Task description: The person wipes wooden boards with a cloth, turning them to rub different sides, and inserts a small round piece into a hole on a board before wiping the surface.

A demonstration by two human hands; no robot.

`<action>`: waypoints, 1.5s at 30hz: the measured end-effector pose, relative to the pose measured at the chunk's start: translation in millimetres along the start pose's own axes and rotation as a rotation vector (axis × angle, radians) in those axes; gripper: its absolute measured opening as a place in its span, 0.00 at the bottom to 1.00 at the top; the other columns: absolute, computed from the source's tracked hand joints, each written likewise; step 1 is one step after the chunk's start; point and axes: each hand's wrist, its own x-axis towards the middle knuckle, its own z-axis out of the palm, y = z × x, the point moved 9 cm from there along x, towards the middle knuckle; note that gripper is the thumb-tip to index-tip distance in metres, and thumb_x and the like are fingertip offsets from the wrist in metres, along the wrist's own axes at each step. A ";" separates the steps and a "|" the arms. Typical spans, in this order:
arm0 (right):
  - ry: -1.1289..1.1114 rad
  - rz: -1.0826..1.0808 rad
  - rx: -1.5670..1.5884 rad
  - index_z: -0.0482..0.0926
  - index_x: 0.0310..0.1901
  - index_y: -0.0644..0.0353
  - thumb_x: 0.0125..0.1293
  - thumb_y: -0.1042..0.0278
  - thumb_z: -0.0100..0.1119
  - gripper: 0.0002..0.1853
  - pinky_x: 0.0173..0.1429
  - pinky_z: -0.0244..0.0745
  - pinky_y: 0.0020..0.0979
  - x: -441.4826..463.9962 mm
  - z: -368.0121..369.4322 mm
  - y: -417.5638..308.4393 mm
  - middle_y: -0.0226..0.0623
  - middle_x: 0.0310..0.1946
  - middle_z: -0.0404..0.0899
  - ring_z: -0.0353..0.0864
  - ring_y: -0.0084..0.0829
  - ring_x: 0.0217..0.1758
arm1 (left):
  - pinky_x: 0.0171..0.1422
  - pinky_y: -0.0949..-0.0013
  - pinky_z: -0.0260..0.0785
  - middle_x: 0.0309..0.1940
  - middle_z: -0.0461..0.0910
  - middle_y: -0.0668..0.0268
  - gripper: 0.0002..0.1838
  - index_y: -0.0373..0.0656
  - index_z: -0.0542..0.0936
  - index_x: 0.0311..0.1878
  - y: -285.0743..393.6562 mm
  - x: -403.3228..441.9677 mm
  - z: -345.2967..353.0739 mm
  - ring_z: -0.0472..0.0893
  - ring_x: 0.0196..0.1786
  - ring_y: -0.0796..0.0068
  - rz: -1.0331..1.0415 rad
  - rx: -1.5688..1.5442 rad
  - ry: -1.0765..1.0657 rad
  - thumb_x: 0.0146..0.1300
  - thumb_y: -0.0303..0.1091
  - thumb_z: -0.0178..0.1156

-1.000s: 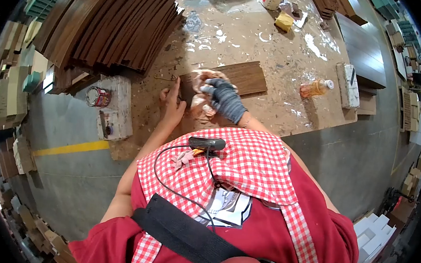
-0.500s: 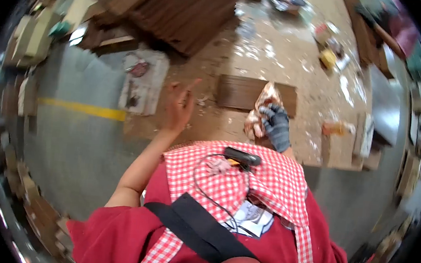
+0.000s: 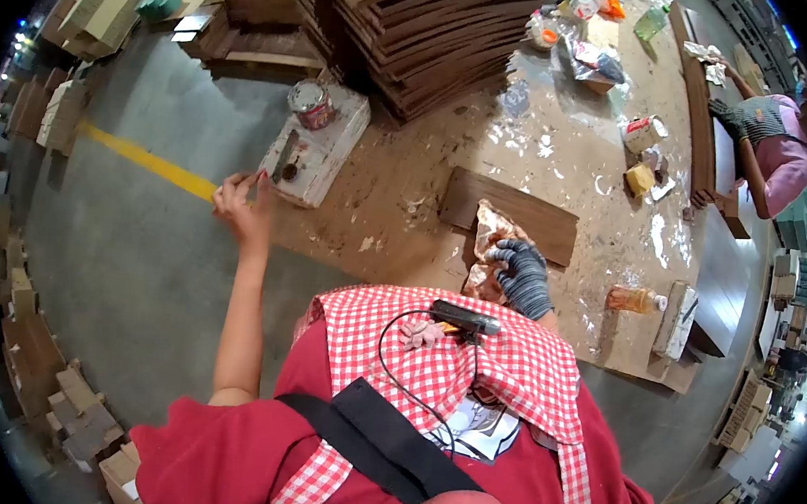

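My right hand (image 3: 521, 273), in a grey striped glove, is closed on a crumpled, brown-stained cloth (image 3: 498, 229). The cloth lies over the near edge of a flat dark-brown wooden board (image 3: 543, 227) on the worktable. My bare left hand (image 3: 246, 206) is out beyond the table's left edge, fingers apart and nothing visible in them. Close by it is a paint-spattered white block (image 3: 320, 172), which carries a tin can (image 3: 312, 105) and a thin flat tool (image 3: 287, 156) beside a dark round spot.
A tall stack of brown boards (image 3: 439, 42) fills the table's back. Cans, a yellow lump (image 3: 639, 180) and plastic bags (image 3: 594, 59) sit at the back right. A bottle of amber liquid (image 3: 636, 300) lies at right. Another person (image 3: 782, 140) works across the table.
My left hand has moved left, from over the table to beside the white block. The view has shifted and turned. My right hand keeps the cloth at the board.
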 end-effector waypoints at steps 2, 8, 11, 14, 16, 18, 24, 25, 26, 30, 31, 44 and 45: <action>0.090 -0.084 -0.021 0.87 0.42 0.47 0.55 0.72 0.65 0.12 0.59 0.75 0.40 -2.4 -9.3 -7.7 0.35 0.48 0.84 0.80 0.40 0.52 | 0.52 0.56 0.67 0.42 0.82 0.67 0.13 0.49 0.89 0.40 -1.7 3.2 4.5 0.76 0.49 0.61 0.001 0.022 -0.057 0.61 0.47 0.67; 0.171 -0.042 0.046 0.84 0.50 0.46 0.60 0.59 0.65 0.15 0.58 0.70 0.46 -1.3 -55.3 -16.3 0.41 0.47 0.81 0.78 0.47 0.51 | 0.54 0.54 0.70 0.41 0.82 0.57 0.16 0.47 0.89 0.36 -10.9 27.2 26.1 0.78 0.48 0.54 -0.007 -0.060 -0.110 0.55 0.50 0.71; 0.245 0.036 0.064 0.84 0.50 0.49 0.61 0.60 0.64 0.15 0.58 0.70 0.45 -0.1 -62.4 -5.1 0.40 0.45 0.80 0.77 0.47 0.50 | 0.57 0.55 0.69 0.48 0.80 0.65 0.12 0.52 0.88 0.37 -34.3 29.4 45.8 0.75 0.54 0.57 -0.092 0.075 -0.246 0.54 0.46 0.73; 0.342 0.032 0.092 0.84 0.50 0.50 0.62 0.63 0.64 0.14 0.58 0.71 0.43 -5.1 -70.8 -1.0 0.40 0.45 0.81 0.77 0.46 0.51 | 0.61 0.53 0.67 0.51 0.79 0.67 0.14 0.53 0.88 0.39 -62.7 27.3 74.7 0.71 0.59 0.58 -0.245 0.140 -0.402 0.56 0.50 0.71; 0.348 0.043 0.094 0.84 0.51 0.48 0.62 0.63 0.64 0.14 0.59 0.70 0.43 -6.5 -70.0 3.7 0.39 0.46 0.81 0.77 0.45 0.52 | 0.63 0.48 0.64 0.53 0.78 0.66 0.15 0.54 0.88 0.40 -66.4 28.2 76.9 0.68 0.63 0.57 -0.316 0.212 -0.494 0.57 0.53 0.70; 0.320 0.111 0.052 0.83 0.52 0.47 0.63 0.62 0.64 0.16 0.61 0.69 0.43 -10.6 -76.4 8.3 0.38 0.47 0.81 0.77 0.45 0.53 | 0.65 0.44 0.61 0.55 0.78 0.66 0.17 0.54 0.87 0.42 -71.1 29.4 85.1 0.65 0.66 0.55 -0.366 0.234 -0.596 0.58 0.54 0.70; 0.511 0.104 0.175 0.82 0.52 0.51 0.63 0.62 0.65 0.16 0.63 0.69 0.42 -35.0 -116.2 32.1 0.42 0.46 0.81 0.78 0.45 0.53 | 0.69 0.39 0.53 0.55 0.80 0.63 0.21 0.51 0.86 0.47 -46.1 28.9 79.0 0.61 0.69 0.52 -0.378 0.167 -0.738 0.59 0.56 0.69; 0.530 0.115 0.190 0.82 0.53 0.51 0.63 0.62 0.65 0.16 0.63 0.69 0.42 -39.1 -121.6 35.4 0.42 0.46 0.81 0.78 0.45 0.53 | 0.69 0.38 0.54 0.54 0.81 0.62 0.21 0.51 0.86 0.47 -43.4 28.2 80.6 0.61 0.69 0.52 -0.377 0.136 -0.760 0.59 0.56 0.69; 0.541 0.120 0.187 0.82 0.53 0.51 0.63 0.63 0.65 0.16 0.63 0.69 0.42 -42.3 -125.2 36.5 0.42 0.46 0.81 0.78 0.45 0.53 | 0.69 0.39 0.54 0.53 0.82 0.62 0.21 0.50 0.86 0.47 -43.2 28.3 84.8 0.61 0.69 0.52 -0.377 0.130 -0.791 0.59 0.55 0.70; 0.555 0.156 0.149 0.82 0.52 0.50 0.63 0.63 0.65 0.16 0.62 0.70 0.42 -48.1 -129.7 35.3 0.41 0.46 0.81 0.78 0.44 0.53 | 0.65 0.46 0.61 0.48 0.85 0.61 0.21 0.48 0.86 0.45 -73.2 34.5 125.3 0.71 0.61 0.53 -0.328 0.097 -0.803 0.57 0.53 0.71; 0.543 0.164 0.145 0.82 0.52 0.50 0.62 0.63 0.66 0.16 0.62 0.70 0.42 -48.8 -131.2 36.2 0.41 0.45 0.81 0.78 0.45 0.53 | 0.63 0.49 0.64 0.46 0.86 0.62 0.21 0.47 0.87 0.45 -69.0 36.7 119.3 0.75 0.58 0.54 -0.310 0.099 -0.776 0.57 0.53 0.71; 0.480 0.025 0.117 0.84 0.50 0.48 0.60 0.65 0.69 0.15 0.61 0.72 0.43 -15.1 -88.9 18.8 0.37 0.46 0.81 0.78 0.42 0.53 | 0.42 0.73 0.75 0.33 0.85 0.61 0.10 0.27 0.82 0.44 -101.3 29.4 151.5 0.82 0.34 0.77 -0.401 -0.706 -0.727 0.60 0.20 0.66; 0.478 0.020 0.136 0.84 0.51 0.48 0.60 0.65 0.69 0.16 0.61 0.72 0.43 -12.8 -89.4 19.3 0.37 0.47 0.81 0.78 0.42 0.53 | 0.41 0.73 0.75 0.32 0.85 0.61 0.10 0.26 0.82 0.44 -92.8 27.4 144.5 0.82 0.34 0.77 -0.422 -0.735 -0.727 0.60 0.21 0.66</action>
